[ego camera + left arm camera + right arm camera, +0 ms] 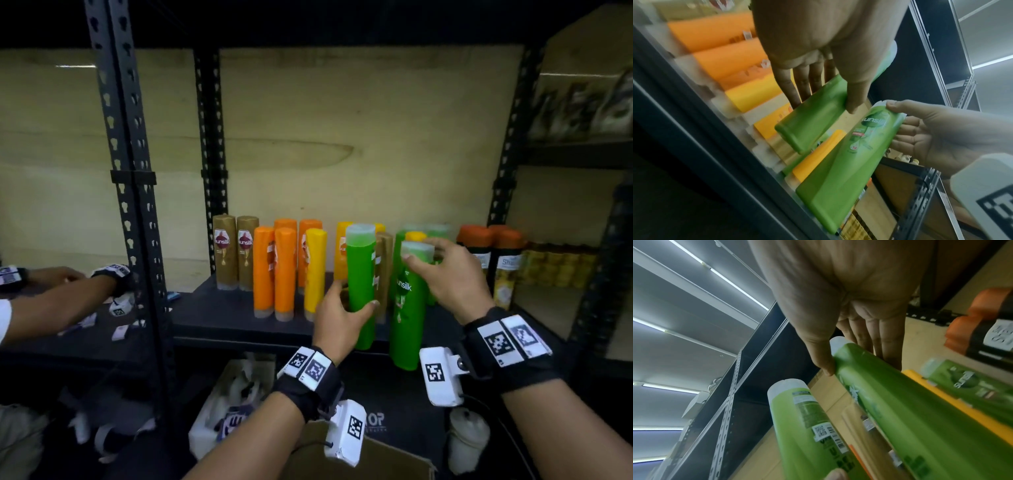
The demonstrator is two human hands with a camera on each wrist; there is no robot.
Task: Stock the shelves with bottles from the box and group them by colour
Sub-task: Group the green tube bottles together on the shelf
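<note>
shelf rack: black metal rack (239,318) with slotted uprights, plywood back panel behind; everything below is standing on its deck or being held just above the front edge.
box: cardboard box (376,459) sitting low at the bottom of the head view, under the left wrist; contents not showing.
bottles on shelf, left to right: two brown bottles (235,251), orange group (275,270), yellow bottles (315,270), one more brown bottle (383,274) behind the held ones, green bottles (435,236) at the back, then black bottles with orange caps (493,253) at far right.
left green bottle: green bottle (360,284) standing upright, cap up, base hanging over the shelf front, barcode side facing right wrist cam.
right green bottle: second green bottle (407,308), Sunsilk label facing out, just right of the first, sitting lower, apart from it.
left hand: left hand (339,317) wrapping the first bottle mid-body, thumb on one face, fingers on the other.
right hand: right hand (448,274) pinching the second bottle at its clear cap, thumb against fingers.
other person: an arm (58,298) reaching into the next bay on the left.
</note>
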